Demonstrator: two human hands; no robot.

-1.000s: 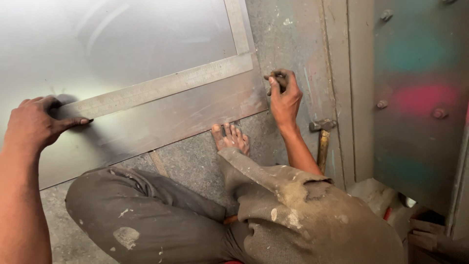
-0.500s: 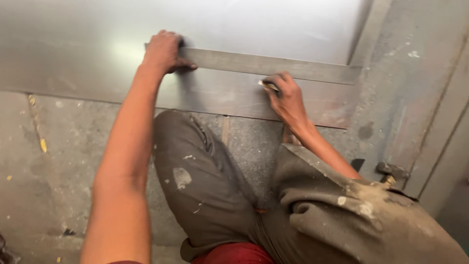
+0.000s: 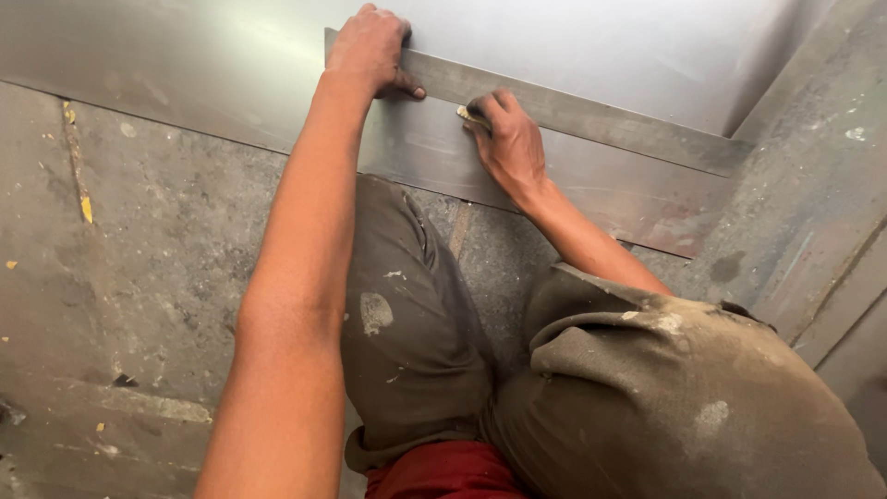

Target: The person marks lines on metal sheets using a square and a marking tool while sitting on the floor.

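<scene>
My left hand (image 3: 368,48) presses flat on the near end of the metal straightedge (image 3: 591,118), whose length runs away to my right across the steel sheet (image 3: 231,74), while my right hand (image 3: 510,143), closer in, pinches a small marker (image 3: 465,114) against its lower edge

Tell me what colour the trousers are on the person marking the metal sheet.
Dusty brownish-grey trousers with pale smudges, seen in the head view.

Glossy metal sheet (image 3: 185,55), rough concrete floor (image 3: 139,277)
</scene>
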